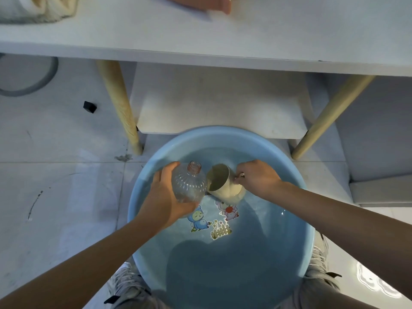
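- Head view: the left hand (pixel 166 192) is wrapped round the body of one clear plastic bottle (pixel 189 186), which is ribbed, round-shouldered and uncapped, its threaded neck pointing away from the person.
- The right hand (pixel 256 177) grips one cream cup (pixel 223 184), fingers curled at its side. The cup is smooth, tilted with its mouth towards the bottle, and just touches it between the two hands.
- Both are held over one round, glossy blue plastic basin (pixel 223 130) of water. The cup's lower edge dips in.
- Below the hands, three cartoon stickers (pixel 211 219) show on the basin floor: two figures and a fence.
- Beyond the hands stands a white table (pixel 200 41) on two pale wooden legs (pixel 120 103), with a flat shelf (pixel 223 101) between them.
- Far beyond the left hand, a fluffy cream towel (pixel 38 7) lies on the table.
- Two grey laced shoes (pixel 124 284) flank the basin's near rim.
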Demonstrator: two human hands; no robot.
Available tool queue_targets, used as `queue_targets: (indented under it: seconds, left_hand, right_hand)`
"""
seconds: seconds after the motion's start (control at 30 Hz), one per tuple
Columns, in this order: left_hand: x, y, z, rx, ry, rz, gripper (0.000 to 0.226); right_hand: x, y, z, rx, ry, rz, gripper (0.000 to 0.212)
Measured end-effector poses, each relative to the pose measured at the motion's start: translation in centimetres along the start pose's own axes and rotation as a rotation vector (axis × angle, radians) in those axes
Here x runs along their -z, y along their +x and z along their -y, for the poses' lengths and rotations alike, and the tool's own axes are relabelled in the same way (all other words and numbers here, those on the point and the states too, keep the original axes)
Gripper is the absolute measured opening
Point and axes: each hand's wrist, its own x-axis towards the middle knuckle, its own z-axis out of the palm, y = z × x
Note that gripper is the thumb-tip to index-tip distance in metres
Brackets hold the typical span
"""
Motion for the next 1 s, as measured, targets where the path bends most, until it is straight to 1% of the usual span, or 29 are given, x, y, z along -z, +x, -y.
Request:
queue_targets:
  seconds: [0.17, 0.3, 0.47, 0.53, 0.63, 0.77, 0.87, 1.0]
  left_hand:
    - [-0.4, 0.3, 0.5, 0.009, -0.02, 0.008, 0.101]
    - [-0.6, 0.5, 1.4, 0.034, -0.065, 0.014, 0.103]
    - [-0.4, 0.6, 1.7, 0.023, -0.062, 0.018, 0.104]
    - [-0.1, 0.7, 1.6, -0.006, -0.047, 0.016, 0.103]
    - [0.2, 1.0, 1.5, -0.029, -0.045, 0.022, 0.103]
    - [0.4, 1.3, 1.7, -0.032, -0.06, 0.018, 0.102]
    - [0.5, 1.3, 1.8, -0.059, -0.049, 0.006, 0.101]
    - [0.0, 1.2, 1.6, -0.1, 0.009, -0.002, 0.1]
  right_hand:
    - [-0.6, 0.2, 0.2, -0.008, 0.076, 0.074, 0.025]
    - [-1.2, 0.4, 0.0, -0.045, 0.053, 0.118, 0.029]
    - [-1.4, -0.4, -0.4, -0.034, 0.066, 0.105, 0.024]
    - [-1.6, -0.9, -0.8, -0.021, 0.103, 0.046, 0.019]
    - [-1.9, -2.2, -1.8, 0.006, 0.202, -0.106, 0.013]
    - [-1.3, -3.7, -2.7, 0.065, 0.258, -0.278, 0.013]
    - [0.0, -4.7, -3.0, 0.096, 0.223, -0.356, 0.014]
    - [2.3, -6.1, -2.5, 0.147, 0.206, -0.391, 0.014]
